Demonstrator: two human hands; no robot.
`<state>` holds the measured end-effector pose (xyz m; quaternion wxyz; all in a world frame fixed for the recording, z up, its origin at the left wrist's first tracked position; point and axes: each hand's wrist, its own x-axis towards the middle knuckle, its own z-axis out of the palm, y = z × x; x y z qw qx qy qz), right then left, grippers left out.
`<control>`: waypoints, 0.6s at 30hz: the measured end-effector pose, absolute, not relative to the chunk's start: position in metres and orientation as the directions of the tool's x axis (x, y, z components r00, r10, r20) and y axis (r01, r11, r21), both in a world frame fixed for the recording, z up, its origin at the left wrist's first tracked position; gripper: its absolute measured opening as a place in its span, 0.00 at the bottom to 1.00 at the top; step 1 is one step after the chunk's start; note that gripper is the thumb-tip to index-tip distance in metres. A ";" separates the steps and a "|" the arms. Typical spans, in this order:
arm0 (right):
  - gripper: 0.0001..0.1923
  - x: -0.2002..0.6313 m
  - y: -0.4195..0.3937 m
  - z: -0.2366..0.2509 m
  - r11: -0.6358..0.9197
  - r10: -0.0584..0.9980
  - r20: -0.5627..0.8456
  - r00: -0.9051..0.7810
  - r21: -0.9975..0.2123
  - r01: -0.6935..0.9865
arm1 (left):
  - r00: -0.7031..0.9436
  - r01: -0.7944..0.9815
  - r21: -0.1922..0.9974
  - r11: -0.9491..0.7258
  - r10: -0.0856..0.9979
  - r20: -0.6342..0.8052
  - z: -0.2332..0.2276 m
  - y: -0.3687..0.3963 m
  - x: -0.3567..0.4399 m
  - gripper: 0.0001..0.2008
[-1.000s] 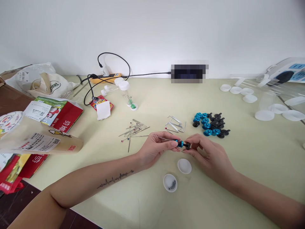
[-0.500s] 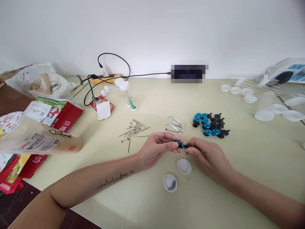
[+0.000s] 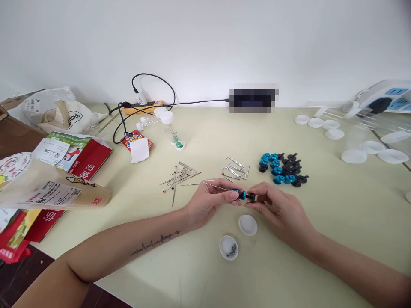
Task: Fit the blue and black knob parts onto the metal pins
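Observation:
My left hand pinches a small blue knurled nut together with a thin metal pin that sticks out to the left. My right hand meets it from the right, its fingertips closed on a black screw part that joins the blue nut. Both hands hover just above the pale yellow-green table. Below them lie a white cap and a second white cap with small dark parts in it.
A pile of blue and black parts lies behind my right hand, bent metal clips and loose pins behind my left. Red packets, bags, a cable and vials sit at left; white caps at right.
My right fingertips have shifted a little around the black part, turning it against the blue nut. The left hand stays nearly still.

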<state>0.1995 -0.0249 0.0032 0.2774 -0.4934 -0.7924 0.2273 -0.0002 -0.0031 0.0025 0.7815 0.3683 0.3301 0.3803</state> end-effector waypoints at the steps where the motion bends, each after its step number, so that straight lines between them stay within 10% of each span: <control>1: 0.06 0.200 -0.025 0.003 0.416 0.904 0.211 -0.371 -0.632 0.654 | 0.496 -0.349 0.828 0.439 0.836 -0.234 0.002 -0.003 0.000 0.09; 18: 0.10 0.201 -0.025 0.001 0.435 0.890 0.196 -0.411 -0.632 0.642 | 0.505 -0.343 0.840 0.421 0.837 -0.213 0.003 -0.003 0.001 0.10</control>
